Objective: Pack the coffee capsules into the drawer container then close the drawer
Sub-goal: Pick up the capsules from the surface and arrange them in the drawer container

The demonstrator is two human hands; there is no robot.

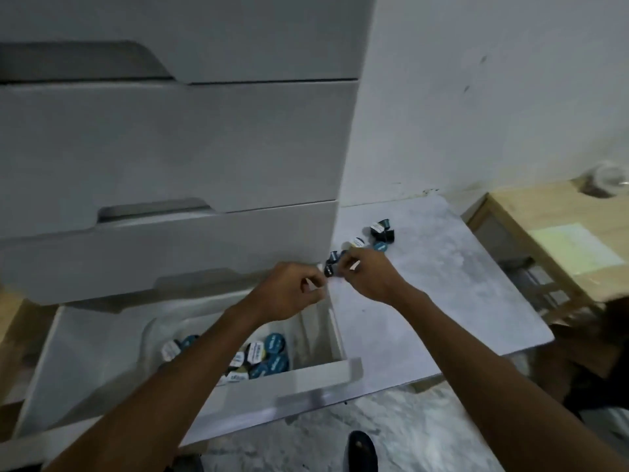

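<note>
The largest thing here is the white drawer unit. Its bottom drawer stands pulled out under both forearms, and it cannot be shut until those arms lift clear. To its right lies the pale marble top. We judge that the seam between this top and the drawer's right wall is where a dropped capsule would most likely slip away or bounce to the floor. The two hands meet just above that seam, at the drawer's far right corner. The right hand has its fingers curled round a small cluster of dark held capsules. The left hand is curled close against them with something white at its fingertips, but blur keeps us from telling whether it grips a capsule of its own. Moving several capsules at once between two hands looks to us like the likeliest cause of a spill. Further right is a wooden table, well apart from the work. Inside the drawer a translucent liner lies bunched, and it could catch capsules or snag when the drawer closes. The packed capsules sit in the drawer's right part, partly hidden by the left forearm. A few loose capsules wait on the marble top near the unit's side. A dark shoe rests on the floor just in front of the drawer. A blurred jar stands on the wooden table.
</note>
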